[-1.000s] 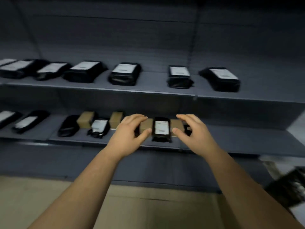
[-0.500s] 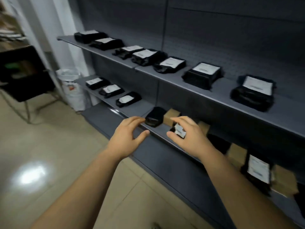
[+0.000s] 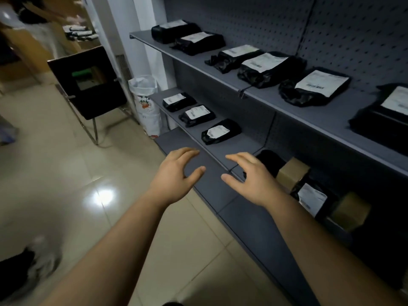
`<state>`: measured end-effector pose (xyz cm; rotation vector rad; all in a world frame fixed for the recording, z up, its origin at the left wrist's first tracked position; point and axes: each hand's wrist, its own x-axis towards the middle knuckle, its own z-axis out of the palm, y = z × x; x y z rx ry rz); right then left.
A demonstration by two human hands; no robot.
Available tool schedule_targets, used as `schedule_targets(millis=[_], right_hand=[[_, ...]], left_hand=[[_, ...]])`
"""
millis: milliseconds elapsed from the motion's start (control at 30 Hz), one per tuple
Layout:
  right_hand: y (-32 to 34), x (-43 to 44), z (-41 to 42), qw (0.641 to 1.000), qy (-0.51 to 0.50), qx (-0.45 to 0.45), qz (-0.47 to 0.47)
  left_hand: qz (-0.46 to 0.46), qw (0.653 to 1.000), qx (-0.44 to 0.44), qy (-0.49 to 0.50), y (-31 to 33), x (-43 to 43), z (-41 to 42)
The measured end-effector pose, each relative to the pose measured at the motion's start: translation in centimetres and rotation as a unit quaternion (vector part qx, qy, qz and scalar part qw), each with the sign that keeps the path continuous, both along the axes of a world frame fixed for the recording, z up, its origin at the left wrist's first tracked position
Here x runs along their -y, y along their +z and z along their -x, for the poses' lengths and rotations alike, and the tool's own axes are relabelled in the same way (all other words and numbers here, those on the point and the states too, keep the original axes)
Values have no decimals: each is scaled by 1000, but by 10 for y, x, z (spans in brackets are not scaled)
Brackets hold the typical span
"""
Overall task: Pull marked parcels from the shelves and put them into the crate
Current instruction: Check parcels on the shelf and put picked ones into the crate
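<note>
Grey pegboard shelving (image 3: 242, 16) beside a tiled floor. Landmark is the lower grey metal shelf (image 3: 242, 147). Left hand (image 3: 174, 175) and right hand (image 3: 254, 180) hover just in front of its edge, both empty, fingers apart and loosely curved. On it sit four black plastic parcels with white labels (image 3: 220, 131), one black bag with no label showing (image 3: 270, 161) and two brown cardboard boxes (image 3: 291, 173). Above it are six more labelled black parcels (image 3: 271, 69). Crate not in view. Risk: marks unreadable from here, so wrong parcel could get pulled; slick plastic could slip from a loose hold.
</note>
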<state>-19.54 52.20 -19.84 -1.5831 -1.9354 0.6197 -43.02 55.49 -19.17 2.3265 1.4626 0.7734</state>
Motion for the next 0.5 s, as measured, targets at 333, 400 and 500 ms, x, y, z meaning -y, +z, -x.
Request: schedule_targets(millis=[333, 400, 500], right_hand=[[-60, -77, 6, 977, -198, -25, 78], [-73, -81, 2, 965, -244, -29, 89], [-94, -86, -7, 941, -317, -20, 119]], left_hand=[[73, 983, -13, -167, -68, -154, -14], [91, 972, -11, -215, -85, -177, -28], [109, 957, -13, -269, -110, -203, -54]])
